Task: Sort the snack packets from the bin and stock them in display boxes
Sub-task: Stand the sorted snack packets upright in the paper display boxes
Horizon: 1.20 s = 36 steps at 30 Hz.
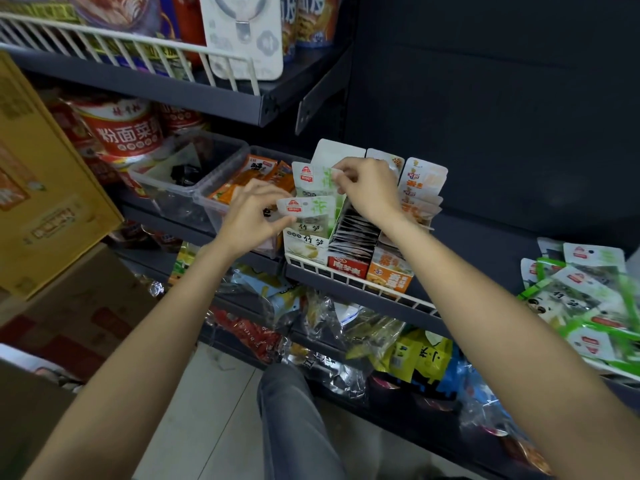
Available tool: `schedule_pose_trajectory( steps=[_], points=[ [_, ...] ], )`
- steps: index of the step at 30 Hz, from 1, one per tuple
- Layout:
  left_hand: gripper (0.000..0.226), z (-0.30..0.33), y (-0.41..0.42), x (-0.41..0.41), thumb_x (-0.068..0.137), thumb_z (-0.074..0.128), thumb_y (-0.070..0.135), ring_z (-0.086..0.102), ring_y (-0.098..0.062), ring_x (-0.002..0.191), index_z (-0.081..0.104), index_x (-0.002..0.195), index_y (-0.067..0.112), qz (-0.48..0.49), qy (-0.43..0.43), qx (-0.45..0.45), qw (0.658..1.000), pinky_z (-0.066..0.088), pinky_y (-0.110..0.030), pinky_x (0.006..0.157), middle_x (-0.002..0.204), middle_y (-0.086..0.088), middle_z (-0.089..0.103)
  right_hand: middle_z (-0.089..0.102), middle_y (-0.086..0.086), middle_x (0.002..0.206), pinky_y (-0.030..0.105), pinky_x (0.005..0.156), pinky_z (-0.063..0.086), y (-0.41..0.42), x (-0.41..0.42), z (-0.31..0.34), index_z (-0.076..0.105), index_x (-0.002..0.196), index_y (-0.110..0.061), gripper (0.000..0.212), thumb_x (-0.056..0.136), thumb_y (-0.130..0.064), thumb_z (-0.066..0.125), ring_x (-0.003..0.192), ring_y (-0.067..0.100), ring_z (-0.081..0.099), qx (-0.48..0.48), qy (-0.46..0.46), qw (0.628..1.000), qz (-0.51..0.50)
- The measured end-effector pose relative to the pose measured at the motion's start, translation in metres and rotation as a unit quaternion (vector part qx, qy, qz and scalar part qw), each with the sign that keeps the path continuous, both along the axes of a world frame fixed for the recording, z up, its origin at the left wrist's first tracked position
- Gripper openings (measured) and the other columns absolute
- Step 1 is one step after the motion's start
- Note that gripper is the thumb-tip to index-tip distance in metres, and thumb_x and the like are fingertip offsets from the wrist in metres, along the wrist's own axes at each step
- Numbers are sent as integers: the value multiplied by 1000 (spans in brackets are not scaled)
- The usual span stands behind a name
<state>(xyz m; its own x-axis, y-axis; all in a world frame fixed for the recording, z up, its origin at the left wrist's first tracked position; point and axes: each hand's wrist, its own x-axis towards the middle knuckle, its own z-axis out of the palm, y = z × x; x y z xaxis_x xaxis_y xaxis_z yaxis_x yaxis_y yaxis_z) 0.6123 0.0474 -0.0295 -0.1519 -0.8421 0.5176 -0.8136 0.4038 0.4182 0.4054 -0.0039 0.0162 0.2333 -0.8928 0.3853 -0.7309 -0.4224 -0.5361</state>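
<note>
Now, step in hand: we judge this to be stocking, feeding green-and-white bamboo-shoot packets into the leftmost display box (304,245) at the centre of the frame.
Left hand: our left hand (254,216) pinches the front packet (306,211) by its left edge, fingers curled round it, just above the box's front row.
Right hand: our right hand (367,188) pinches the top corner of the rear packet (311,180), which stands upright behind the front one, against the box's raised back flap.
Neighbouring boxes: just right of centre, a red-fronted box (348,266) of dark sachets and an orange-fronted box (389,275) stand touching in a row behind the white wire rail (360,284).
Supply: at the right edge of the frame, a loose heap of matching green packets (585,303) lies on the shelf, well apart from the box.
Clear bins: left of centre, a clear bin (188,174) and one with orange packets (263,174) sit beside the box.
Next move: we reckon both packets need pressing down flush, faces forward, then a reach right for more.
Risk: a tilted packet could jam the row.
</note>
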Motion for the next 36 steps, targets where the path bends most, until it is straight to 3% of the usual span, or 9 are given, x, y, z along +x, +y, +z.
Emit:
schedule_pose_trajectory(
  steps=[7, 10, 13, 17, 21, 24, 29, 32, 36],
  points=[
    [9, -2, 15, 1, 84, 65, 19, 55, -24, 94, 65, 93, 17, 53, 5, -89, 995, 36, -37, 81, 94, 5, 66, 69, -6, 81, 26, 74, 47, 34, -1, -11, 68, 113, -18, 25, 98, -23, 48, 53, -4, 46, -5, 82, 989, 120],
    [20, 0, 19, -4, 84, 62, 14, 54, -27, 97, 64, 104, 15, 70, -4, -96, 993, 43, -43, 83, 102, -1, 65, 72, -2, 103, 31, 87, 48, 41, -7, -11, 65, 119, -20, 27, 98, -22, 47, 83, 7, 61, 22, 64, 989, 132],
    [30, 5, 37, -23, 83, 55, 11, 51, -25, 102, 61, 113, 12, 81, 13, -122, 989, 41, -34, 88, 109, -4, 62, 65, -5, 120, 32, 96, 45, 55, -27, -4, 61, 123, -21, 29, 98, -21, 49, 110, 11, 57, 27, 30, 992, 118],
    [27, 10, 69, -67, 83, 55, 3, 58, -23, 93, 63, 108, 8, -41, -29, -235, 971, 45, -31, 81, 99, -7, 66, 62, -11, 118, 29, 90, 43, 93, -84, -3, 61, 123, -27, 29, 96, -21, 52, 108, 8, 52, -12, 10, 998, 65],
    [25, 23, 92, -140, 83, 57, -1, 60, -21, 86, 66, 104, 7, -183, 22, -259, 948, 47, -27, 79, 92, -5, 70, 68, -7, 110, 27, 89, 43, 131, -169, -20, 66, 116, -21, 25, 94, -15, 55, 105, 14, 57, -59, 5, 998, -30],
    [22, 26, 93, -204, 87, 56, 6, 58, -15, 88, 68, 105, 9, -261, 70, -148, 951, 45, -24, 82, 91, 2, 68, 70, -2, 106, 25, 85, 43, 142, -239, -42, 67, 111, -16, 23, 91, -8, 57, 99, 17, 63, -13, 4, 992, -123],
    [49, 3, 56, -317, 90, 62, 28, 55, -9, 103, 45, 135, 20, -241, 102, 174, 949, 46, -32, 91, 115, 4, 60, 67, 18, 113, 35, 87, 46, 141, -333, -73, 62, 120, -10, 30, 91, -11, 57, 103, 32, 63, 139, 66, 946, -284],
    [69, -15, 23, -371, 88, 63, 40, 50, -20, 121, 30, 143, 15, -210, 22, 306, 928, 41, -31, 96, 135, -9, 50, 55, 24, 128, 36, 95, 42, 131, -358, -81, 57, 127, -9, 35, 93, -17, 55, 114, 35, 54, 182, 118, 931, -295],
    [83, -39, 1, -419, 82, 64, 54, 45, -30, 124, 29, 142, 10, -166, -109, 351, 915, 39, -35, 100, 137, -15, 45, 41, 19, 142, 41, 108, 35, 112, -374, -77, 48, 136, -11, 41, 95, -17, 51, 127, 36, 44, 179, 114, 934, -287]
  ],
)
